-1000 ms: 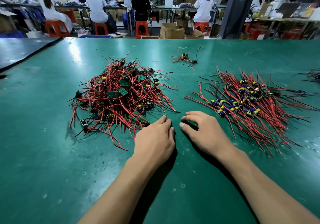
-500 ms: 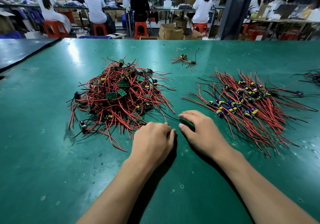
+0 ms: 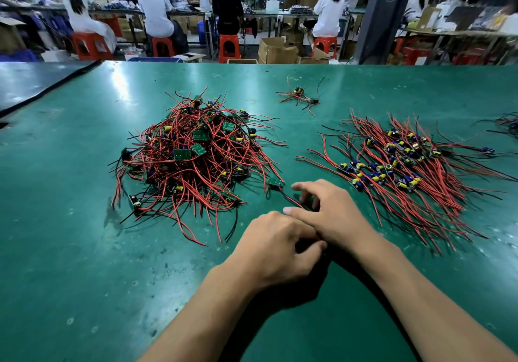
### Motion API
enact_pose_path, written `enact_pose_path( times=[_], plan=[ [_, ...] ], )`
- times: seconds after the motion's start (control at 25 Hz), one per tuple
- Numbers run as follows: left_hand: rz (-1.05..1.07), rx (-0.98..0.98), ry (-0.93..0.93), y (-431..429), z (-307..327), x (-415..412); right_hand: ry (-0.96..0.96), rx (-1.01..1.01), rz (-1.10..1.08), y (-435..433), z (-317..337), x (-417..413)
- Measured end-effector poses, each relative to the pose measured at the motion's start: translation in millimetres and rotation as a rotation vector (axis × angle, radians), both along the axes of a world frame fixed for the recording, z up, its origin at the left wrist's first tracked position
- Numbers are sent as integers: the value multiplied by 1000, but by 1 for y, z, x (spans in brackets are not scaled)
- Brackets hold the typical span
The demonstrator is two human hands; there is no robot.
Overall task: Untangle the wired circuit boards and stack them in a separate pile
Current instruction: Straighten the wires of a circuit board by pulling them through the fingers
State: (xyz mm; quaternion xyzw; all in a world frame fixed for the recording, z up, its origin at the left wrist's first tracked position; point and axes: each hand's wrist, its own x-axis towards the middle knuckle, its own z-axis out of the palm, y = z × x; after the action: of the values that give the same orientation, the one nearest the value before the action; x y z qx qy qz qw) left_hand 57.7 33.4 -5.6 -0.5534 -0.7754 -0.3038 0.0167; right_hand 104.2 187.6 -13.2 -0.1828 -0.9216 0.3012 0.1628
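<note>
Pinched lead of small green wired circuit board point(image 3: 274, 182) with right hand point(image 3: 333, 215), centre frame; couldn't tell left hand point(image 3: 276, 249) grip

The green table point(image 3: 84, 249) carried a tangled heap point(image 3: 193, 159) of red-wired boards at left, a flatter pile point(image 3: 406, 171) at right, a small cluster point(image 3: 300, 96) beyond, and one loose board point(image 3: 274, 182) between them.

An electronics assembly workshop: a wide green-matted surface point(image 3: 84, 249) carries heaps of wired circuit boards point(image 3: 193, 159), and beyond its far edge white-capped workers point(image 3: 155, 11) sit on red stools point(image 3: 164, 46) at long benches point(image 3: 263, 15), with cardboard boxes point(image 3: 277, 50) on the floor.
</note>
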Motion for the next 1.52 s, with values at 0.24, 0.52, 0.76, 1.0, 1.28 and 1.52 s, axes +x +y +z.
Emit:
enact_pose_path(
  times=[0.24, 0.52, 0.76, 1.0, 1.28, 1.52],
  plan=[
    [319, 348, -392, 1, -3, -13, -65, 140, -177, 8, 3, 5],
    [391, 477, -971, 5, -2, -25, -79, -1004, 179, 1, 30, 16],
    [202, 583, -1335, -2, 7, -31, -210, -1049, 330, -2, 32, 20],
    [189, 500, -1241, -2, 6, -28, -40, -887, 200, -8, 25, 10],
    [-11, 322, -1226, -4, 9, -22, 95, -1045, 241, -10, 20, 7],
    [-107, 303, -1305, -9, 11, -23, 79, -1231, 389, -8, 22, 10]
  ],
)
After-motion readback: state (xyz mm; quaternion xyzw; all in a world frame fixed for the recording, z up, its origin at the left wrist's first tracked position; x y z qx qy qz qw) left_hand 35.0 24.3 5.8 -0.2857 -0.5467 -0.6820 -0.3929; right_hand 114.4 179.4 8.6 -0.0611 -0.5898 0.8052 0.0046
